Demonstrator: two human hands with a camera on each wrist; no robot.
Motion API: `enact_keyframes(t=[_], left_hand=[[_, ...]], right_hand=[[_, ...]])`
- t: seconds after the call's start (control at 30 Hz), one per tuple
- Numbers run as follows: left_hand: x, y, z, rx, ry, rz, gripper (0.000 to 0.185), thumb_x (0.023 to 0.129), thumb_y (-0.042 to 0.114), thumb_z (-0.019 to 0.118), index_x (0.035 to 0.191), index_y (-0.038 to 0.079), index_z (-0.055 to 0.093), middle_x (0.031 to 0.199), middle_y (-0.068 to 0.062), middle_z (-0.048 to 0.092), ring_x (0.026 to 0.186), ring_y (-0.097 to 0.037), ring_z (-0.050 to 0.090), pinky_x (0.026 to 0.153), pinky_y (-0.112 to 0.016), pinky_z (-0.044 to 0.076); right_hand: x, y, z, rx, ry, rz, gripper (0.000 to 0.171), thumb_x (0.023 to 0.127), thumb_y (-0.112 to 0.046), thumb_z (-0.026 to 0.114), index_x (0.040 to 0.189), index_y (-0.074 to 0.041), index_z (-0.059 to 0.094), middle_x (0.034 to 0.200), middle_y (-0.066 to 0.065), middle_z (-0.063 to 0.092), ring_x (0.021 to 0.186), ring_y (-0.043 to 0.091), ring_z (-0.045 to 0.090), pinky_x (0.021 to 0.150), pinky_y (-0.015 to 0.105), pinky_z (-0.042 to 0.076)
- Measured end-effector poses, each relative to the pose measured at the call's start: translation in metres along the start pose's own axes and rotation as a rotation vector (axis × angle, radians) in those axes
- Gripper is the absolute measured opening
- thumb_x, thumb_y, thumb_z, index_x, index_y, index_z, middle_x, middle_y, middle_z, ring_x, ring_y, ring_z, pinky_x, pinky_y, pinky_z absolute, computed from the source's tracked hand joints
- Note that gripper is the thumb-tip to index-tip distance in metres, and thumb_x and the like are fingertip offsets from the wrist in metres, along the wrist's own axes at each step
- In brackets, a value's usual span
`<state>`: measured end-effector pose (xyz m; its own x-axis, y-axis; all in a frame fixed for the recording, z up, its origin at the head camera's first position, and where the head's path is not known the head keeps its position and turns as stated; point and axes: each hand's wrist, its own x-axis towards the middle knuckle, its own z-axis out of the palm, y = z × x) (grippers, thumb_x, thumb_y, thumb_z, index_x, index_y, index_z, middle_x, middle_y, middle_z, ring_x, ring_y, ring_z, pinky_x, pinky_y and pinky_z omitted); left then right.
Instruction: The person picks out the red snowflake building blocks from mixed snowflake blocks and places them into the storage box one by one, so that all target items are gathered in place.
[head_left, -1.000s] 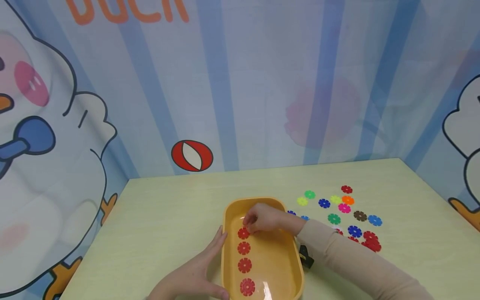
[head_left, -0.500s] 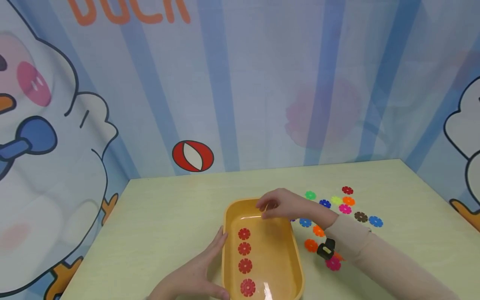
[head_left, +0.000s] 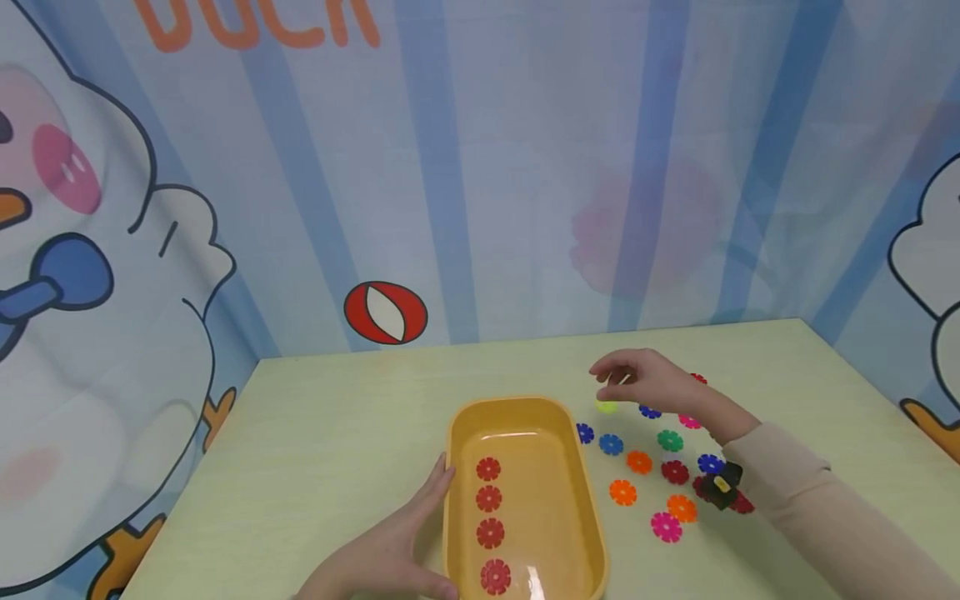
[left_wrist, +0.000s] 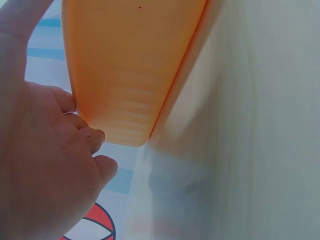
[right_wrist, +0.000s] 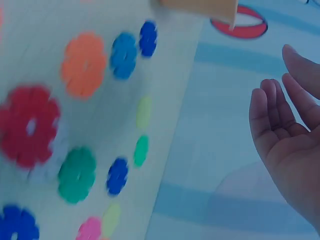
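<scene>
In the head view a yellow-orange plastic tray [head_left: 555,500] lies on the table. A column of red notched flower-shaped plastic discs [head_left: 490,532] runs along its left side. My left hand [head_left: 390,537] rests against the tray's left outer wall, thumb and fingers spread along it; the left wrist view has its fingertips [left_wrist: 97,140] beside the wall. My right hand [head_left: 652,383] hovers above the loose discs, right of the tray, fingers lightly bent. The right wrist view shows this hand [right_wrist: 295,145] with nothing between fingers and thumb. A yellow disc [head_left: 607,407] lies just below its fingertips.
Loose discs in blue, green, orange [head_left: 622,492], pink [head_left: 667,527] and red [head_left: 675,472] are scattered right of the tray, some overlapping. A black wrist device [head_left: 722,486] hangs under the right sleeve. A cartoon-printed curtain [head_left: 525,167] stands behind the table [head_left: 360,417].
My right hand has come away from the top of the red column, out of the tray and rightward over the loose discs. The left hand and tray have stayed put.
</scene>
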<state>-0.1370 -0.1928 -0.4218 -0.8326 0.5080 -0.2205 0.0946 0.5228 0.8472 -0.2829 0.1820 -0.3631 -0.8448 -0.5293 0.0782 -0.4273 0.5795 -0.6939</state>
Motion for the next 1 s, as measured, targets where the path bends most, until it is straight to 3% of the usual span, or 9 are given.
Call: enact_keyframes(t=[0.27, 0.4, 0.53, 0.63, 0.77, 1.0], left_hand=[[0.001, -0.002, -0.001, -0.019, -0.01, 0.023, 0.117, 0.072, 0.047, 0.082, 0.156, 0.028, 0.004, 0.161, 0.01, -0.01, 0.149, -0.026, 0.003, 0.113, -0.06, 0.02], [0.0, -0.003, -0.001, -0.039, -0.011, 0.013, 0.116, 0.072, 0.046, 0.083, 0.156, 0.03, 0.004, 0.161, 0.011, -0.009, 0.149, -0.028, 0.004, 0.113, -0.061, 0.021], [0.0, -0.003, 0.0, -0.08, -0.009, -0.008, 0.115, 0.072, 0.044, 0.083, 0.155, 0.035, 0.003, 0.162, 0.011, -0.006, 0.148, -0.029, 0.006, 0.111, -0.061, 0.024], [0.0, -0.003, 0.001, -0.113, -0.012, -0.029, 0.113, 0.074, 0.044, 0.081, 0.154, 0.038, 0.002, 0.162, 0.012, -0.005, 0.147, -0.029, 0.008, 0.111, -0.06, 0.028], [-0.001, -0.003, 0.002, -0.134, -0.017, -0.042, 0.112, 0.075, 0.044, 0.08, 0.154, 0.04, 0.001, 0.162, 0.012, -0.004, 0.147, -0.029, 0.009, 0.111, -0.058, 0.029], [0.001, -0.004, -0.001, -0.076, -0.021, -0.008, 0.114, 0.074, 0.047, 0.08, 0.155, 0.035, 0.002, 0.162, 0.012, -0.005, 0.148, -0.028, 0.007, 0.111, -0.059, 0.027]], right_hand=[[-0.006, 0.039, -0.025, -0.056, 0.112, 0.116, 0.04, 0.091, -0.022, 0.068, 0.123, 0.001, 0.061, 0.112, 0.016, 0.064, 0.097, 0.025, 0.058, 0.081, 0.031, 0.054], [-0.01, 0.05, -0.035, -0.067, 0.158, 0.151, 0.044, 0.092, -0.026, 0.066, 0.126, 0.001, 0.058, 0.119, 0.023, 0.06, 0.102, 0.03, 0.057, 0.082, 0.036, 0.054], [-0.012, 0.06, -0.043, -0.077, 0.183, 0.182, 0.049, 0.093, -0.03, 0.065, 0.128, 0.002, 0.055, 0.122, 0.026, 0.057, 0.105, 0.033, 0.055, 0.079, 0.034, 0.054], [-0.012, 0.071, -0.047, -0.089, 0.198, 0.202, 0.05, 0.093, -0.03, 0.064, 0.128, 0.004, 0.054, 0.122, 0.027, 0.056, 0.105, 0.035, 0.055, 0.079, 0.033, 0.054], [-0.012, 0.085, -0.049, -0.084, 0.214, 0.228, 0.049, 0.094, -0.027, 0.064, 0.127, 0.007, 0.053, 0.12, 0.028, 0.056, 0.105, 0.036, 0.055, 0.083, 0.04, 0.054], [-0.016, 0.108, -0.047, -0.071, 0.228, 0.316, 0.051, 0.094, -0.026, 0.064, 0.128, 0.009, 0.05, 0.12, 0.03, 0.054, 0.104, 0.039, 0.053, 0.087, 0.047, 0.052]])
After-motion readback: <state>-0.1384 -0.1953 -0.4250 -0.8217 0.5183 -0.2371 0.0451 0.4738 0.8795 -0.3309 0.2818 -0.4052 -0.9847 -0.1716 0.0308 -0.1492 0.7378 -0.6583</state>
